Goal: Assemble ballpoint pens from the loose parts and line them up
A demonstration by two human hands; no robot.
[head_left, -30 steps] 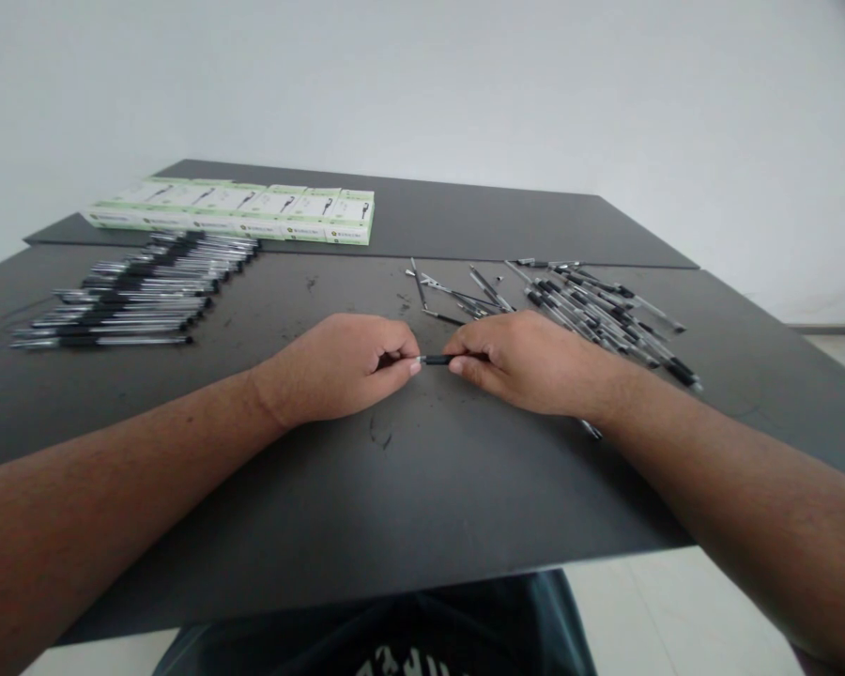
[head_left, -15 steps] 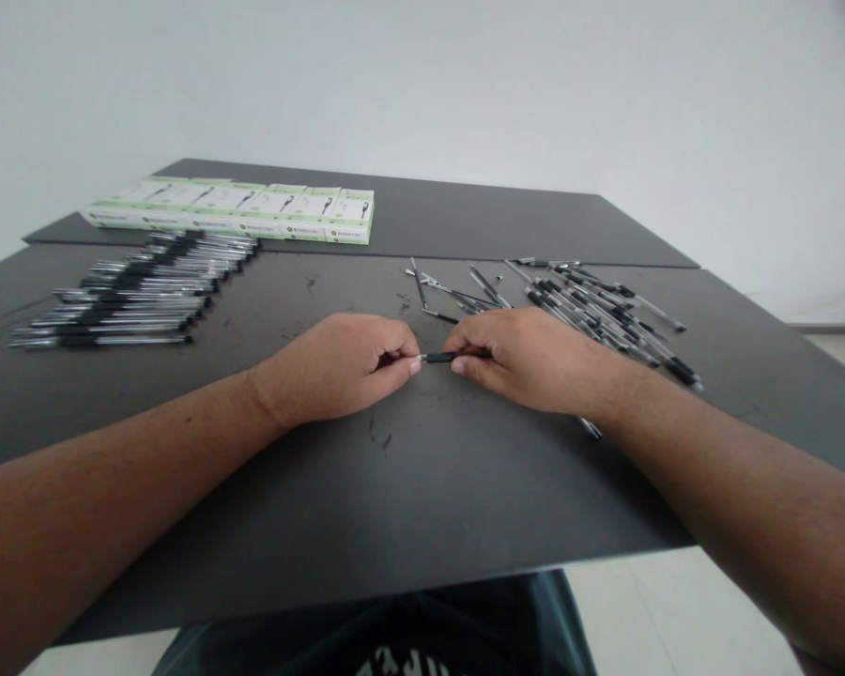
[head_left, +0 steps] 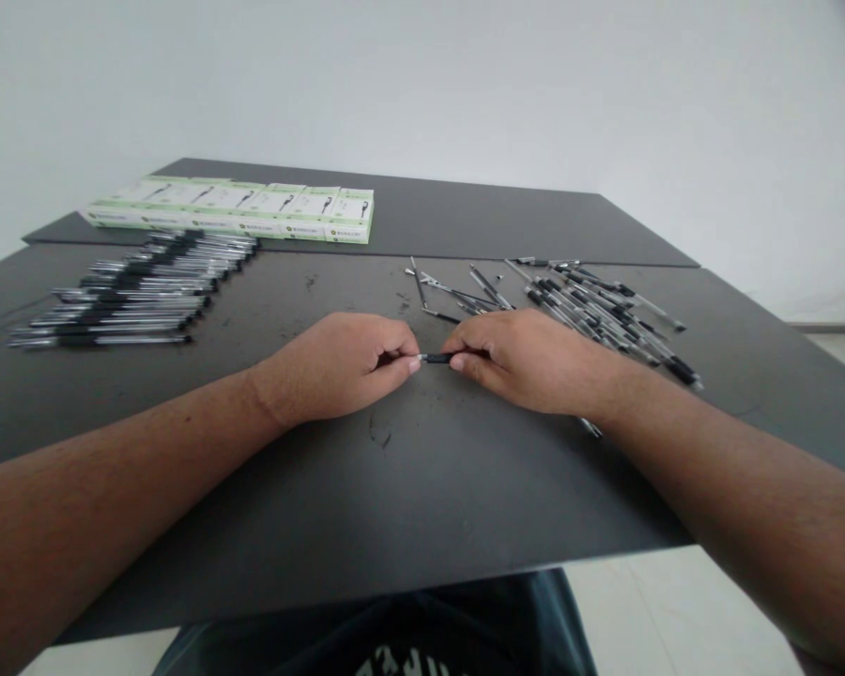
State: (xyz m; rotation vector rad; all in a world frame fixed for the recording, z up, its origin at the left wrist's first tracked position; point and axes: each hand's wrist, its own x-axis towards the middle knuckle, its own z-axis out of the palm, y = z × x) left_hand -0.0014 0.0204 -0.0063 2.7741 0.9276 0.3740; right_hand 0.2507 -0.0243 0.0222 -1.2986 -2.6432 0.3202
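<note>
Between my two hands, low over the middle of the table, lies a pen (head_left: pixel 437 358) held sideways, its black rubber grip showing in the gap. My left hand (head_left: pixel 356 364) pinches the pen's silvery tip end between thumb and forefinger. The fingers of my right hand (head_left: pixel 517 360) are closed on the black grip; the rest of the barrel is hidden behind that hand. Just beyond and to the right of my right hand is a loose heap of clear pens with black grips (head_left: pixel 606 314). Several thin loose pen parts (head_left: pixel 457 299) lie ahead of my fingers.
At the left, many pens (head_left: pixel 133 286) lie side by side in a slanted row. Behind them several white and green boxes (head_left: pixel 352 230) stand in a line. The dark table (head_left: pixel 366 526) has a seam across it, and its front edge is near my lap.
Almost nothing differs. Both hands keep their place and their hold on the pen, with only a very slight shift of the fingers.
</note>
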